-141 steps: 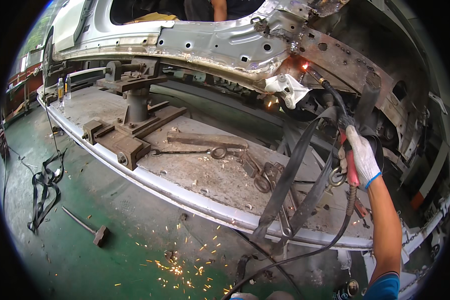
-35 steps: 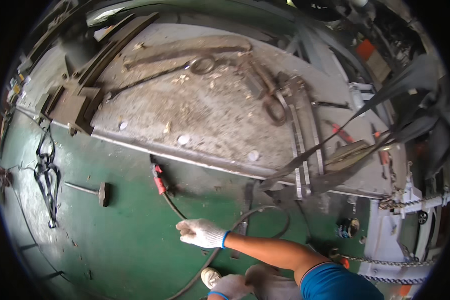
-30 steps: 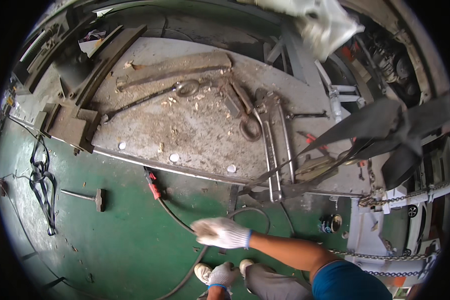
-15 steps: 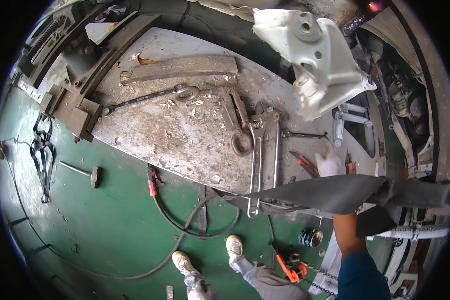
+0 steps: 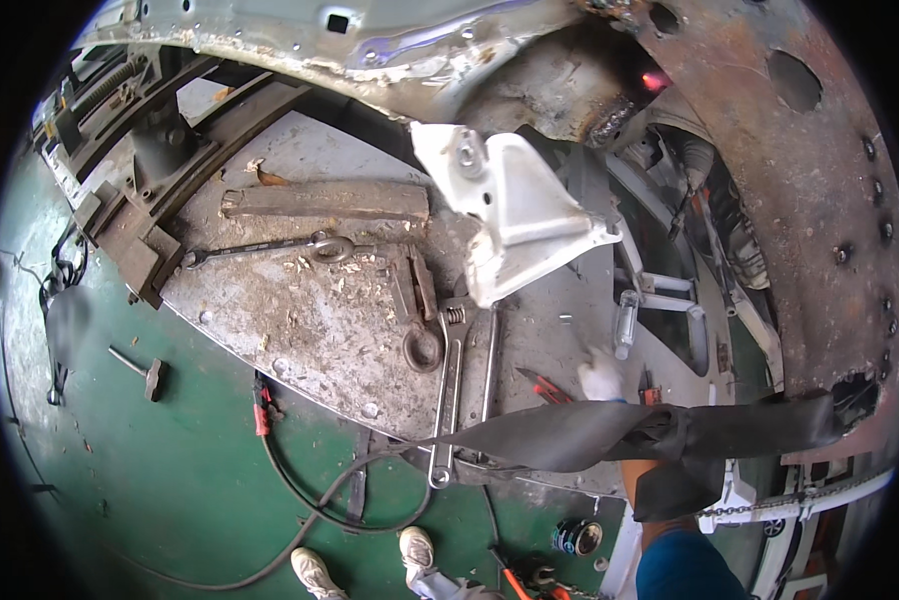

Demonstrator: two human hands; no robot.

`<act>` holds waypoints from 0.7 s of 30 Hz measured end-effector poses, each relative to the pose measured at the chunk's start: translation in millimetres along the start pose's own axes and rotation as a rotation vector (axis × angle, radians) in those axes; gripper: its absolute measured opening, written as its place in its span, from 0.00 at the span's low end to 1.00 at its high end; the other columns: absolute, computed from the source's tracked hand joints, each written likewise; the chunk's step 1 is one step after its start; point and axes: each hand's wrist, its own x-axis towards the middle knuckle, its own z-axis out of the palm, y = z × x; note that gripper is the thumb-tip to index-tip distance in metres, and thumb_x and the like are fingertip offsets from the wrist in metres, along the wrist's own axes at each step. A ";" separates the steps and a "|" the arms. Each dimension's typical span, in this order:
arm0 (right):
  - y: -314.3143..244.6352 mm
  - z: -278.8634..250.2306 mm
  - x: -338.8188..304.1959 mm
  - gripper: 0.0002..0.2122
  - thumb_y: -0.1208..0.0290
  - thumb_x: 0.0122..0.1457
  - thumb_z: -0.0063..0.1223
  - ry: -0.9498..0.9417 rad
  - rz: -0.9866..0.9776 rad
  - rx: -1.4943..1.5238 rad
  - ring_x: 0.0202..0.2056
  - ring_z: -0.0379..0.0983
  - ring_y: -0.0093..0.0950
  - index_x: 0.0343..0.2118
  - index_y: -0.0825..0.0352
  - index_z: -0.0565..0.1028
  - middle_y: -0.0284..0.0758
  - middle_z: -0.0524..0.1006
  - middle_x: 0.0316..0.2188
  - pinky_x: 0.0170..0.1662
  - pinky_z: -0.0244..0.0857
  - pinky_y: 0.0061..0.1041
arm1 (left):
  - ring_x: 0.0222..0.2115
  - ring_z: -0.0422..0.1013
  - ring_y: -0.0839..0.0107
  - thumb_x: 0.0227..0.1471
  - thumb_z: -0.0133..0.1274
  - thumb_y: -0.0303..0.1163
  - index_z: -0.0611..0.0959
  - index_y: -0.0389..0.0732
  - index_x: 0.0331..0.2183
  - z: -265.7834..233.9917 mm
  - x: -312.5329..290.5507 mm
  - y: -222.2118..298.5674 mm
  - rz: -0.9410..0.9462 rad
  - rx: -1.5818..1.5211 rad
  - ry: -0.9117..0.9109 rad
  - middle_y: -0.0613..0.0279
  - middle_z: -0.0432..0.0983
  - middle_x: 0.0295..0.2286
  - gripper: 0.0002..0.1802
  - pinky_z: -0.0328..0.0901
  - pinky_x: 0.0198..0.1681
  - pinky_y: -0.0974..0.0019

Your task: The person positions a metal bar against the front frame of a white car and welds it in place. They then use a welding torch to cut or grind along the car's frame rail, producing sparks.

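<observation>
My right hand (image 5: 602, 375), in a white glove, reaches over the metal platform (image 5: 365, 410). Motion smears its fingers, so whether they grip anything cannot be told. A dark grey strip (image 5: 560, 435) crosses in front of my right forearm. Close to the hand lie a red-handled tool (image 5: 548, 388) on its left and another red-handled piece (image 5: 650, 385) on its right. Farther left are an adjustable wrench (image 5: 452, 385) and a long steel bar-like tool (image 5: 491, 365). A white sheet-metal bracket (image 5: 525, 200) juts out above the platform, hiding part of it. My left hand is out of view.
A wood block (image 5: 325, 200), a long wrench (image 5: 260, 247) and a clamp with a ring (image 5: 422, 350) lie on the platform. A rusty panel (image 5: 760, 190) rises at right. On the green floor are a hammer (image 5: 142, 372), a cable (image 5: 275, 465) and a can (image 5: 578, 537).
The view has tilted up and shifted right, showing more car body. My right hand has moved slightly; the small wrench beside its fingers no longer shows there. A glove at the lower edge has left view.
</observation>
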 end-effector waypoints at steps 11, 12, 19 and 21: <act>91.4 -155.5 -285.2 0.14 0.72 0.62 0.62 -0.103 0.590 0.389 0.46 0.81 0.35 0.50 0.65 0.82 0.42 0.84 0.44 0.51 0.73 0.34 | 0.44 0.81 0.62 0.62 0.61 0.34 0.85 0.35 0.50 15.4 -3.5 59.0 -0.009 -1.147 -0.478 0.51 0.86 0.44 0.17 0.74 0.51 0.60; 67.2 -169.2 -307.4 0.12 0.73 0.63 0.62 -0.138 0.599 0.399 0.45 0.82 0.33 0.49 0.64 0.82 0.40 0.84 0.43 0.51 0.74 0.33 | 0.44 0.81 0.63 0.64 0.60 0.32 0.84 0.33 0.51 16.6 -9.1 87.8 0.045 -1.449 -0.681 0.53 0.85 0.44 0.18 0.74 0.51 0.61; -153.6 -215.9 -354.2 0.11 0.80 0.58 0.63 -0.819 -0.444 1.258 0.63 0.72 0.43 0.44 0.67 0.86 0.46 0.78 0.56 0.66 0.66 0.42 | 0.34 0.78 0.65 0.70 0.52 0.44 0.80 0.39 0.53 -76.5 -20.5 209.2 -0.382 -1.937 -0.932 0.59 0.82 0.36 0.20 0.75 0.38 0.59; -179.5 -211.8 -352.5 0.20 0.75 0.62 0.63 -0.664 -0.552 0.866 0.64 0.72 0.39 0.58 0.68 0.78 0.45 0.76 0.61 0.67 0.65 0.39 | 0.28 0.75 0.66 0.70 0.53 0.37 0.81 0.39 0.44 -125.0 -9.5 212.7 -0.371 -1.988 -0.539 0.61 0.78 0.26 0.12 0.74 0.36 0.59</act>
